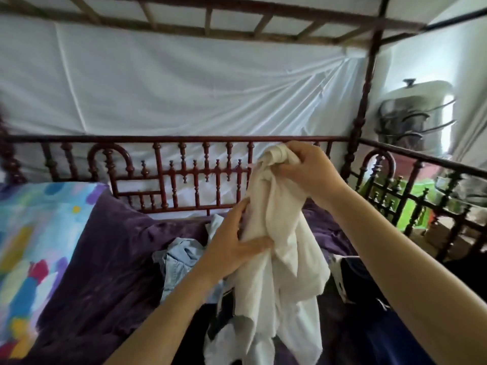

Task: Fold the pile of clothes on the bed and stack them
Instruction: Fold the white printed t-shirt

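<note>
The white garment hangs bunched in the right hand, left hand pinching lower down.

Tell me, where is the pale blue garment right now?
The pale blue garment lies crumpled on the purple blanket, lower centre of the head view, just left of the held-up white garment.

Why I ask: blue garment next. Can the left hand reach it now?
Probably yes: the blue garment lies uncovered beside the left hand, but that hand must first release the white garment.
</note>
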`<state>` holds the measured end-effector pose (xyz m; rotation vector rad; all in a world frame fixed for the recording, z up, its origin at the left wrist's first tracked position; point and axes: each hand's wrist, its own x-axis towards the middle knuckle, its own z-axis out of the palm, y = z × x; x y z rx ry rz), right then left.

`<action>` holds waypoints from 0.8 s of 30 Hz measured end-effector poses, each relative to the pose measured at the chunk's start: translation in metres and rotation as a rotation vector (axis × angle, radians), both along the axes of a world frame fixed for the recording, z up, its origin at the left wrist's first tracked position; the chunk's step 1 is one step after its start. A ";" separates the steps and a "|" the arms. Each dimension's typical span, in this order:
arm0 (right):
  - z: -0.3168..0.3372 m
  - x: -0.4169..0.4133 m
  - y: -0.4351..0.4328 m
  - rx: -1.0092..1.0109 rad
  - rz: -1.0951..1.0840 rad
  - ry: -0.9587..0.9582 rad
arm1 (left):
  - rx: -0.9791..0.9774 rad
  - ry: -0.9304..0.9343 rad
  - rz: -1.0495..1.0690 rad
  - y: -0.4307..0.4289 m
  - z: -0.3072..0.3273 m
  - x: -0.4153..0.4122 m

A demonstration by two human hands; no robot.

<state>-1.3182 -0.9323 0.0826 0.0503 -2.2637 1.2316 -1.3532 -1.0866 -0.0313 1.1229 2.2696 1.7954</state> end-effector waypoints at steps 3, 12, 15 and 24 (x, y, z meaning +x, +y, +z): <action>0.023 0.016 -0.011 -0.091 0.071 0.060 | 0.079 0.078 0.106 -0.013 0.030 0.009; 0.043 0.047 -0.052 -0.365 0.427 -0.032 | 0.064 -0.045 0.143 -0.072 0.096 0.011; 0.037 0.051 -0.077 -0.339 0.469 -0.048 | -0.077 -0.060 0.074 -0.085 0.090 0.020; -0.010 0.058 -0.073 -0.342 0.193 -0.136 | 0.213 -0.192 0.187 -0.159 0.094 0.006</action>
